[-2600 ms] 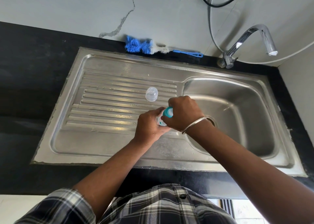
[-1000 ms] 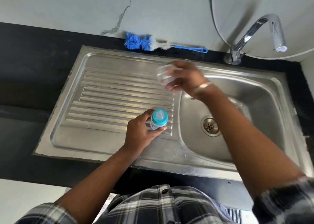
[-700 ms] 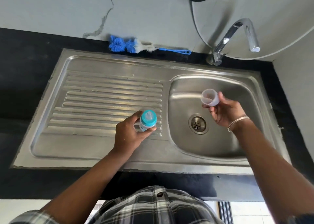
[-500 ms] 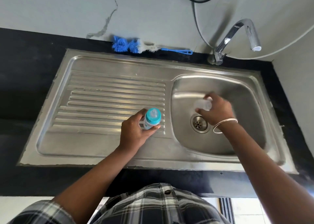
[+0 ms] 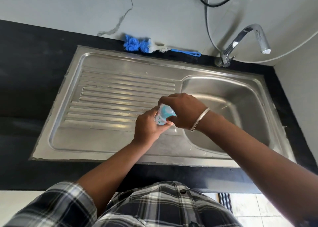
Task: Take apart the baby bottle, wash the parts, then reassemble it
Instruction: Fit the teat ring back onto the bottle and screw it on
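the small clear baby bottle with a teal collar [image 5: 162,117] is sitting between both hands, above the ribbed steel drainboard [image 5: 110,102] – the left hand [image 5: 148,128] is curling round its body from below, the right hand [image 5: 185,110] is gripping its top with bent fingers, a clear cap blurring over the collar.

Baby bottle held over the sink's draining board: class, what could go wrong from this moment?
1. Both hands hold the baby bottle in the air above the draining board. If the left hand loosens, it could drop and roll into the basin.
2. The right hand covers the cap, so a crooked fit may go unseen.
3. The brush lies behind the sink, awkward to reach.
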Demonstrator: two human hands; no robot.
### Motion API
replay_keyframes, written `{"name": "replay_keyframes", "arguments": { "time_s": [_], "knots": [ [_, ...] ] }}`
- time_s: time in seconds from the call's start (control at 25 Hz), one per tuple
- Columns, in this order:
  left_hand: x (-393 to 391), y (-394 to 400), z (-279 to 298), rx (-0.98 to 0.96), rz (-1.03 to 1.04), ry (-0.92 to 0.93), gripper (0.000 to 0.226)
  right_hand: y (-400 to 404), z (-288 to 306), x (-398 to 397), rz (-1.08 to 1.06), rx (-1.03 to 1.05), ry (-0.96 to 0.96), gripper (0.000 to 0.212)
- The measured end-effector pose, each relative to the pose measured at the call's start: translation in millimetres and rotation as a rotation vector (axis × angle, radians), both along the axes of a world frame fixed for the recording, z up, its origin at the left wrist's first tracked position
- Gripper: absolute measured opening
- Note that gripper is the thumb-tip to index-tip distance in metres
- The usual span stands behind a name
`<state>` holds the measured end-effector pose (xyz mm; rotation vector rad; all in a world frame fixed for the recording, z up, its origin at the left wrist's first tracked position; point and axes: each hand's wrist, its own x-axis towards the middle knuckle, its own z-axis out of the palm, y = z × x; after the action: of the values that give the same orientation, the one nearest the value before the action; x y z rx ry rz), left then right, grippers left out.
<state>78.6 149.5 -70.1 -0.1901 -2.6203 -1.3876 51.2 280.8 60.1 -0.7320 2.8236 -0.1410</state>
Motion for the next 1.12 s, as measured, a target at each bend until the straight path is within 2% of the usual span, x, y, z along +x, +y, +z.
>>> {"name": "replay_keyframes", "arguments": {
  "time_s": [0.16, 0.44, 0.72, 0.92, 1.04, 1.12],
  "knots": [
    [1, 0, 1, 0.015, -0.004, 0.055, 0.058, 6, -6, 1, -0.126, -0.026, -0.012, 0.047],
    [0, 3, -5, -0.008, 0.004, 0.064, 0.057, 4, -16, 0, -0.174, -0.046, 0.047, 0.044],
    [-5, 3, -9, -0.041, -0.028, 0.089, 0.05, -18, -30, 13, -0.592, -0.082, 0.145, 0.034],
    [-5, 3, -12, -0.029, -0.037, 0.078, 0.049, -15, -23, 10, -0.476, -0.092, 0.09, 0.034],
    [-2, 6, -6, 0.018, 0.002, 0.068, 0.043, -18, -22, 9, -0.61, -0.098, 0.139, 0.042],
    [-1, 5, -6, 0.016, -0.004, 0.07, 0.039, -22, -28, 13, -0.607, -0.073, 0.145, 0.048]
  ]
}}
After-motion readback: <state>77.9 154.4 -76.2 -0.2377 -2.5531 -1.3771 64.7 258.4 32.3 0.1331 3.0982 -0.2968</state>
